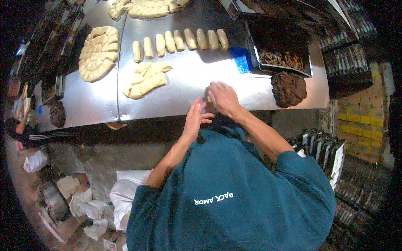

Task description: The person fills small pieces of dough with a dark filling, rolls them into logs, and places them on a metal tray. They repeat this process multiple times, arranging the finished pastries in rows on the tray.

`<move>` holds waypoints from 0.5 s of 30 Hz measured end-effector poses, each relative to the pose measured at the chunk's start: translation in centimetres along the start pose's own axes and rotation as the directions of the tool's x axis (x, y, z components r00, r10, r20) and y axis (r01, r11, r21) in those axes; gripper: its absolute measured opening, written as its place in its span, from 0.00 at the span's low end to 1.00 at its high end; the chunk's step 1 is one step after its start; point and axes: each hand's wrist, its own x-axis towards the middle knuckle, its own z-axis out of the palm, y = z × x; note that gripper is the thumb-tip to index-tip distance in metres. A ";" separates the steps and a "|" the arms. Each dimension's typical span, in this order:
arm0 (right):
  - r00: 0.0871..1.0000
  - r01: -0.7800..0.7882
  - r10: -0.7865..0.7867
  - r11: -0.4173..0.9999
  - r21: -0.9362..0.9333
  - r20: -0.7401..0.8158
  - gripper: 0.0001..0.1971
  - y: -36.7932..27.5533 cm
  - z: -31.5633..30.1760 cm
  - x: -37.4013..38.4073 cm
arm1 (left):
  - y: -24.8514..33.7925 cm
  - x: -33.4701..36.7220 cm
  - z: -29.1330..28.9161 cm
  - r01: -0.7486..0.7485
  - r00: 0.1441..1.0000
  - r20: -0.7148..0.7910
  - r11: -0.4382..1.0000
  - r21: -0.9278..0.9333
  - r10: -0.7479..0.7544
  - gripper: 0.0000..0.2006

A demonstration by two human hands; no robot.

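At the near edge of the metal table (184, 92), my two hands come close together. My left hand (194, 119) has its fingers stretched out and partly spread. Bent over the tabletop, my right hand (225, 99) has curled fingers, slightly blurred. Whatever lies under them is hidden. Left of my hands rest a few folded pale dough strips (146, 83). Beyond these, several dough rolls (169, 41) stand in a slanting row, pale at the left and browner at the right. A lump of dark brown filling (289, 88) sits to the right.
A round of cut dough pieces (99, 53) lies at the left, and another dough mass (146, 7) at the far edge. Behind the filling stands a dark tray (284, 71) with scraps, beside a blue sheet (240, 62). Another person's arm (25, 115) shows at far left.
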 end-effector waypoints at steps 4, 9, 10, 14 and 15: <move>0.975 -0.037 0.007 0.991 -0.127 -0.223 0.19 -0.9 1.1 2.4 | 0.2 0.5 1.5 -0.006 1.000 0.001 1.000 -0.008 0.006 0.30; 0.998 -0.051 0.058 0.986 0.161 -0.038 0.25 1.1 1.3 2.6 | 1.4 -0.5 0.4 -0.079 0.985 -0.141 0.989 0.122 0.096 0.28; 0.998 -0.041 0.044 0.997 0.058 -0.043 0.26 1.3 1.0 2.4 | 1.6 -0.9 -0.3 -0.107 0.977 -0.168 0.982 0.154 0.132 0.27; 0.999 -0.033 0.034 0.992 -0.124 0.003 0.29 1.7 0.3 1.7 | 3.1 -3.5 -2.9 -0.120 0.907 -0.382 0.979 0.165 0.175 0.23; 0.999 -0.031 0.031 0.999 0.012 0.037 0.30 2.3 -0.4 2.0 | 3.8 -4.3 -3.2 -0.132 0.875 -0.436 0.971 0.198 0.208 0.22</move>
